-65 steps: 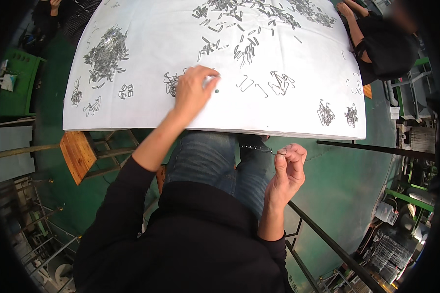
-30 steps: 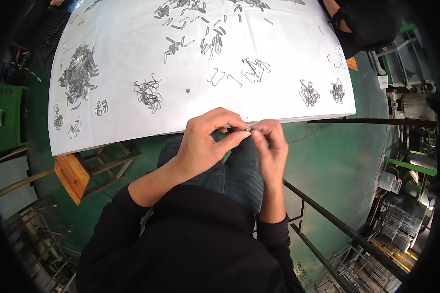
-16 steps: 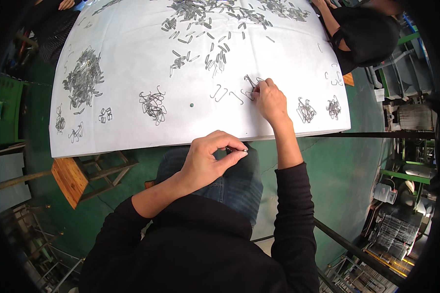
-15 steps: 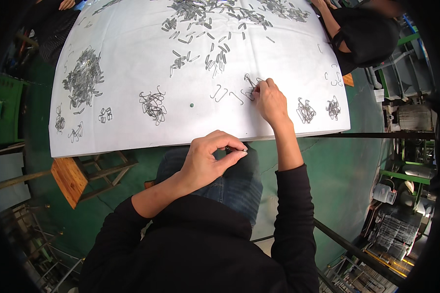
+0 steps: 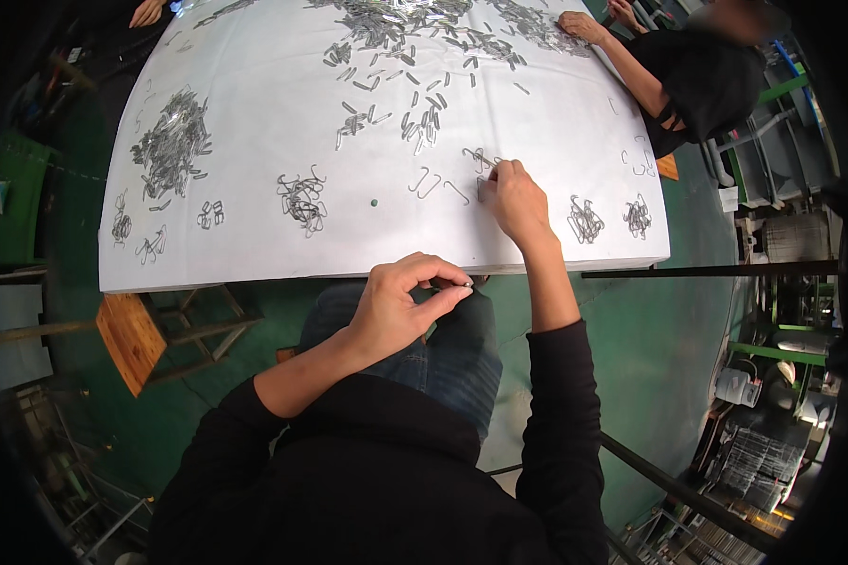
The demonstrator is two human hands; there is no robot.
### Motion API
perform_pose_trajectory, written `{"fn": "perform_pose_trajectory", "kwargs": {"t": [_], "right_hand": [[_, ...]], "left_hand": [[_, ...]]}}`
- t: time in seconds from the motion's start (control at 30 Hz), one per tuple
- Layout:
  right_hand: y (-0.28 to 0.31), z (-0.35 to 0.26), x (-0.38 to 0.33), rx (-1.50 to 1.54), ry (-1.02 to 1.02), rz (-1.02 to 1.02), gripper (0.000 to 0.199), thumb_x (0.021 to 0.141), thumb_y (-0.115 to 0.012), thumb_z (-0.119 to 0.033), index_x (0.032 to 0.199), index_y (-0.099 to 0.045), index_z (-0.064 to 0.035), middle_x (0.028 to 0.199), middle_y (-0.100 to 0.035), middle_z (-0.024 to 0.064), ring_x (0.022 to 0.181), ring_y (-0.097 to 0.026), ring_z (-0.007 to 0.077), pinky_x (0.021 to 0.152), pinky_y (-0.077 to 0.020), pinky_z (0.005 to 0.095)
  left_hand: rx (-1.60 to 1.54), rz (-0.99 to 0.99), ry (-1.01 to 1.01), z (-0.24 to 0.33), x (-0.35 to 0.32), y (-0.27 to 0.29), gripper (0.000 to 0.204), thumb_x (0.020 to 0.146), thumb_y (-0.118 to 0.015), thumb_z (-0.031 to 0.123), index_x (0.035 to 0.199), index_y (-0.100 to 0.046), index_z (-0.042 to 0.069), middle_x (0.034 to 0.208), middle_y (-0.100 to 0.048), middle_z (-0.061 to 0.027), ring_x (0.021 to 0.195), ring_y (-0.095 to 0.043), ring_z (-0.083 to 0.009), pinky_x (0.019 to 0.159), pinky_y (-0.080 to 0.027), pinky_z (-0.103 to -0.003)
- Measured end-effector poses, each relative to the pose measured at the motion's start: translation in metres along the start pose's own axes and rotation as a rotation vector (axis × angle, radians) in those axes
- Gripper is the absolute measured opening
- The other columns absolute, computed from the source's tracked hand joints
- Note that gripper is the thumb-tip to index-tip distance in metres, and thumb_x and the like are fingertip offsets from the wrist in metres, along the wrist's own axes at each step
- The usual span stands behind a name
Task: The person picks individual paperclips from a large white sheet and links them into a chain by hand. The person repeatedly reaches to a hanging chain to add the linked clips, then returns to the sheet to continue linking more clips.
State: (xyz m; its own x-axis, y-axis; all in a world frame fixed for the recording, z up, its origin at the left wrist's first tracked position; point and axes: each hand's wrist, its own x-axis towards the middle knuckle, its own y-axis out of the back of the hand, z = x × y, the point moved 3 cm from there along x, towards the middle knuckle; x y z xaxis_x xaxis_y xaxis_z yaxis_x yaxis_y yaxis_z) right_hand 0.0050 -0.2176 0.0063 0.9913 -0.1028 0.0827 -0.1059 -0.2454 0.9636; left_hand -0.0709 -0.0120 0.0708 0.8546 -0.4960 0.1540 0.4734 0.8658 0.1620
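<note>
My left hand (image 5: 396,297) is held in front of the table's near edge, thumb and forefinger pinched together. A tiny shiny bit shows at their tips, too small to name. Over the table, my right hand (image 5: 520,205) reaches down with its fingers drawn together at a loose group of bent wire hooks (image 5: 478,158); its fingertips partly hide them, and any hook held there is hard to make out. Just left of that hand lie a few separate wire hooks (image 5: 426,183). Farther left is a small green pellet (image 5: 374,202).
On the white-covered table (image 5: 254,122) lie a tangled hook pile (image 5: 301,202), two smaller piles (image 5: 586,221) at right, and a heap of flat metal clips (image 5: 171,146) at left. A larger clip heap (image 5: 396,19) spreads at the back. A co-worker's hand (image 5: 584,28) rests far right; a wooden stool (image 5: 127,344) stands below left.
My view has shifted slightly. My right hand stays at the hooks, its fingers a little lower, and my left hand keeps its pinch. The co-worker's arm at far right now reaches over the table.
</note>
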Motion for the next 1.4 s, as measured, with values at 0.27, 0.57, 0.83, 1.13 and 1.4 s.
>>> {"fn": "perform_pose_trajectory", "kwargs": {"t": [0.27, 0.57, 0.83, 1.13, 1.4], "right_hand": [[0.007, 0.013, -0.046, 0.861, -0.392, -0.061, 0.014, 0.083, -0.064, -0.01, 0.091, -0.062, 0.0016, 0.076, -0.064, 0.0056, 0.068, -0.058, 0.0101, 0.056, -0.0429, 0.0243], [0.044, -0.029, -0.111, 1.402, -0.452, 0.014, 0.011, 0.087, -0.061, -0.009, 0.093, -0.061, 0.0006, 0.086, -0.062, 0.0034, 0.073, -0.055, 0.0087, 0.058, -0.0396, 0.0209], [0.071, -0.064, -0.145, 1.529, -0.396, 0.117, 0.01, 0.087, -0.065, -0.009, 0.091, -0.061, -0.0013, 0.084, -0.058, -0.0019, 0.077, -0.049, 0.0046, 0.069, -0.0392, 0.0188], [0.071, -0.076, -0.149, 1.436, -0.441, 0.278, 0.008, 0.086, -0.065, -0.006, 0.09, -0.06, -0.0004, 0.082, -0.058, -0.0018, 0.072, -0.049, 0.0034, 0.064, -0.0388, 0.0168], [0.066, -0.085, -0.153, 1.344, -0.291, 0.496, 0.005, 0.087, -0.059, 0.0, 0.092, -0.057, 0.0002, 0.09, -0.056, 0.0029, 0.078, -0.051, 0.0066, 0.068, -0.0416, 0.0181]], "left_hand": [[0.014, -0.008, 0.0, -0.006, 0.0, -0.005, 0.01, 0.078, -0.068, 0.001, 0.088, -0.068, 0.001, 0.084, -0.069, -0.0044, 0.072, -0.059, -0.0091, 0.066, -0.045, -0.022], [0.025, 0.047, -0.034, -0.005, 0.0, -0.008, 0.011, 0.077, -0.068, 0.0, 0.088, -0.067, 0.001, 0.084, -0.068, -0.0036, 0.07, -0.056, -0.0092, 0.066, -0.046, -0.023], [0.074, 0.079, -0.103, -0.002, 0.0, -0.008, 0.014, 0.076, -0.069, -0.001, 0.09, -0.067, 0.003, 0.085, -0.068, -0.0047, 0.07, -0.058, -0.0122, 0.064, -0.046, -0.024], [0.069, 0.083, -0.119, 0.004, -0.002, -0.008, 0.018, 0.074, -0.068, -0.003, 0.091, -0.067, 0.003, 0.084, -0.067, -0.0064, 0.07, -0.06, -0.0132, 0.064, -0.047, -0.024], [0.012, 0.139, -0.23, 0.002, -0.004, -0.014, 0.037, 0.075, -0.068, -0.003, 0.11, -0.06, 0.005, 0.085, -0.065, -0.0063, 0.073, -0.063, -0.0175, 0.063, -0.05, -0.028]]}}
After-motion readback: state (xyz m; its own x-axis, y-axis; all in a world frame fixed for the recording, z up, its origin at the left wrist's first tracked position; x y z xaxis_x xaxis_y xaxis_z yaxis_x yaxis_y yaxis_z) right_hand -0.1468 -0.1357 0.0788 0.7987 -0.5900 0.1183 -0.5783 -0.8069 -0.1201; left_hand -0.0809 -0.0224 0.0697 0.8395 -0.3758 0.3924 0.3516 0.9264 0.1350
